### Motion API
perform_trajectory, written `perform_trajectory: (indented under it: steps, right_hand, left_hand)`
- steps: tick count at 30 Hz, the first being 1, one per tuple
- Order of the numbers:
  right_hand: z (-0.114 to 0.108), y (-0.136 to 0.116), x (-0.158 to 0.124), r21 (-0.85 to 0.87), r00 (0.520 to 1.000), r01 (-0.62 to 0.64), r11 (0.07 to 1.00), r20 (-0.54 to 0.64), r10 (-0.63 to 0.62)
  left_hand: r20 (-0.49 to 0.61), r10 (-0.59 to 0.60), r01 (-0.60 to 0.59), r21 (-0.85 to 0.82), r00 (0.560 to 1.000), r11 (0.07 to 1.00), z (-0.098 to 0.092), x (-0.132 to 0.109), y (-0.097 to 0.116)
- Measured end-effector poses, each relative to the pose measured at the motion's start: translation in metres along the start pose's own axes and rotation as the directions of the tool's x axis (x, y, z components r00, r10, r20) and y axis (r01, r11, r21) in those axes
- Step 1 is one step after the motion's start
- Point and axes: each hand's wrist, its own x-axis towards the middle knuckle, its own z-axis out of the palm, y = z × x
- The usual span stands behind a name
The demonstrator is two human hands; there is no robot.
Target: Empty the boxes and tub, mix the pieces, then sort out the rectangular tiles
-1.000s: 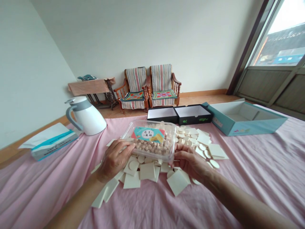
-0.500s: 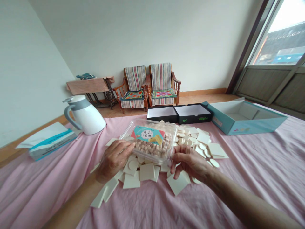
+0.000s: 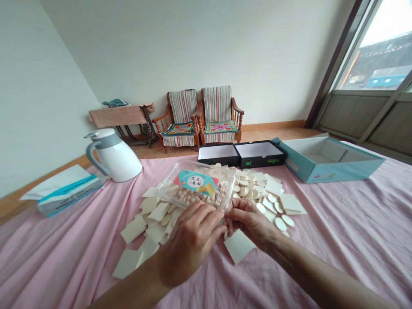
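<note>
- At mid-table (image 3: 337, 223): clear box (image 3: 196, 189), over white tiles (image 3: 273, 187).
- Left hand (image 3: 189, 240): fingers curled over the box's near rim, gripping it.
- Right hand (image 3: 251, 221): fingertips pinched on the box's near-right corner.

white walls (image 3: 193, 43) | wood floor (image 3: 273, 131) | two striped armchairs (image 3: 219, 107) | window (image 3: 383, 56) right (daylight)

Left hand (image 3: 189, 240) and right hand (image 3: 251, 221) meet out front (fingers curled, tips touching).

One snack tub (image 3: 196, 185), one jug (image 3: 116, 158), two black trays (image 3: 219, 154) (image 3: 260, 153), one teal box (image 3: 334, 171), two armchairs (image 3: 181, 116) (image 3: 221, 114)
</note>
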Motion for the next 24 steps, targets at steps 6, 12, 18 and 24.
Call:
perform_trajectory:
  steps: [6, 12, 18, 24]
  right_hand:
    - [-0.002, 0.003, 0.000, 0.001, 1.000, 0.018, 1.000, 0.001, -0.018]
    - [0.000, 0.008, 0.001, -0.006, 0.999, 0.043, 0.999, -0.029, -0.043]
    - [0.006, 0.010, 0.000, 0.014, 0.996, 0.070, 0.997, -0.048, -0.070]
    - [0.011, 0.010, 0.000, 0.020, 0.995, 0.076, 0.997, -0.071, -0.075]
  left_hand:
    - [0.083, -0.048, 0.051, -0.034, 0.995, 0.998, -0.008, 0.001, -0.001]
    - [0.173, 0.017, -0.048, 0.178, 0.985, 0.983, -0.010, 0.005, 0.011]
    - [0.084, 0.141, -0.162, 0.331, 0.986, 0.930, 0.000, -0.001, 0.010]
    - [0.042, 0.237, -0.233, 0.412, 0.971, 0.881, -0.001, 0.002, 0.004]
